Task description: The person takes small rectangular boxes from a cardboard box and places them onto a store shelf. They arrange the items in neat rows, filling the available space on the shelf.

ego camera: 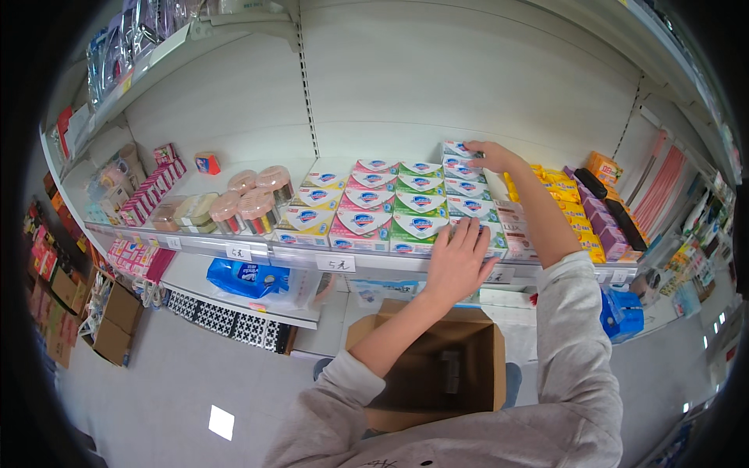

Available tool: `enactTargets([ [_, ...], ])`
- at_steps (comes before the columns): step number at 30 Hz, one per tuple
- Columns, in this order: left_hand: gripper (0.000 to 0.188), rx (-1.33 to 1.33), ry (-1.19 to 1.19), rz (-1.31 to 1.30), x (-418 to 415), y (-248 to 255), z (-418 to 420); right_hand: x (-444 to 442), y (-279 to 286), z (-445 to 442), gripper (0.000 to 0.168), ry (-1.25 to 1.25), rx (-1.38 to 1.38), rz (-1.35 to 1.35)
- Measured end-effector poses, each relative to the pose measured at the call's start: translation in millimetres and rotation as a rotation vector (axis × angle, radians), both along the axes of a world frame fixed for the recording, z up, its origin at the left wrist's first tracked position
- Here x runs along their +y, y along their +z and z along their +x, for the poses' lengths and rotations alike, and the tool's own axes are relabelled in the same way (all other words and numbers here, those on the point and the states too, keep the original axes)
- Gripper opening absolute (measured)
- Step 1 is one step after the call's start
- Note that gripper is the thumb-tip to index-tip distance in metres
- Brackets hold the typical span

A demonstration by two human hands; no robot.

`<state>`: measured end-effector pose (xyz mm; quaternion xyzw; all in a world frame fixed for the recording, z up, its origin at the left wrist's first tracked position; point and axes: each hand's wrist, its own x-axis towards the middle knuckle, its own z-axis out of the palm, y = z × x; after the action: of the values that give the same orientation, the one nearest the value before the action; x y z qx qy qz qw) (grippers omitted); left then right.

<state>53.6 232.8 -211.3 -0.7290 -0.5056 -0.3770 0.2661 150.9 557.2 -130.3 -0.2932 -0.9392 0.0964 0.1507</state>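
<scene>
On the white shelf, boxed Safeguard soap bars stand in columns: yellow-and-white boxes [307,217], pink boxes [363,223], green boxes [420,222] and grey-white boxes [471,207]. My left hand [459,257] lies palm down over the front of the grey-white column, fingers extended, covering most of its front box. At the back of that column, my right hand [491,157] has its fingers on the rearmost soap box [454,148], which sits higher than those before it. Below my forearms, an open cardboard carton [433,374] holds a small pale object [449,371] at its bottom.
Lux boxes [518,230], yellow soap packs [576,219] and purple boxes [603,225] stand right of the column. Pink-lidded round tubs [257,207] stand left. A price rail [292,257] runs along the shelf edge. Blue packages [248,278] lie lower; a side carton [114,336] sits on the floor.
</scene>
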Motion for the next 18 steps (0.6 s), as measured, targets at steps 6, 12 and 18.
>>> enactTargets([
  [6, 0.052, 0.001, 0.035, 0.001, 0.1, -1.7, 2.7, -10.3, -10.2, 0.7, 0.050, -0.047, -0.146, -0.077],
  [12, 0.051, -0.013, 0.041, 0.003, -0.1, 2.6, 6.5, -26.9, -10.9, 9.0, 0.058, -0.181, -0.168, -0.015],
  [18, 0.045, -0.141, -0.101, 0.093, -9.1, 4.9, -1.0, -103.7, 18.5, 20.3, 0.047, 0.013, 0.330, 0.260],
])
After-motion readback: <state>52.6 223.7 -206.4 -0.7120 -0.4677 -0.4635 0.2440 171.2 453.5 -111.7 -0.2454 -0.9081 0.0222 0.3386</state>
